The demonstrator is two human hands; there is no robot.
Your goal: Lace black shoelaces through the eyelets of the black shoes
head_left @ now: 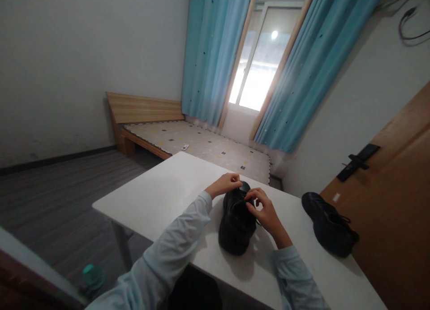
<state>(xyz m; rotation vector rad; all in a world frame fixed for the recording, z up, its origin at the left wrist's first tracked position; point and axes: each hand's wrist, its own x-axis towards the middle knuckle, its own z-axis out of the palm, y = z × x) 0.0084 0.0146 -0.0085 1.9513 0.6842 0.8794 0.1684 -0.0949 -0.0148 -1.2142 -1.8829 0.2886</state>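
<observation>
**On the white table (154, 193), a black shoe (236, 233) with both hands at it**

Near the table's front edge, I see the shoe standing on its sole, heel toward my camera and toe pointing away. The left hand (228, 183) is at the toe end, thumb and fingers drawn together in a pinch; from here I can't tell whether a bit of lace is caught in it. The right hand (264, 207) is at the shoe's opening from the other side, its thumb and forefinger bent against the dark upper. I can't make out whether those fingertips are clasping anything, black on black as it is. A thin lace (258, 223) hangs by the shoe just below the right hand. Light blue sleeves (178, 231) cover both forearms.

Well apart to the right, I have a second black shoe (331, 225) lying by the table's edge, close to the wooden door (396, 202). Beyond the table is a bed (201, 142) bearing a small white object (185, 147), with blue curtains (215, 54) around a bright window (268, 54). Down on the floor (67, 198), at lower left, I pick out a blurred green-topped item (92, 275).
</observation>
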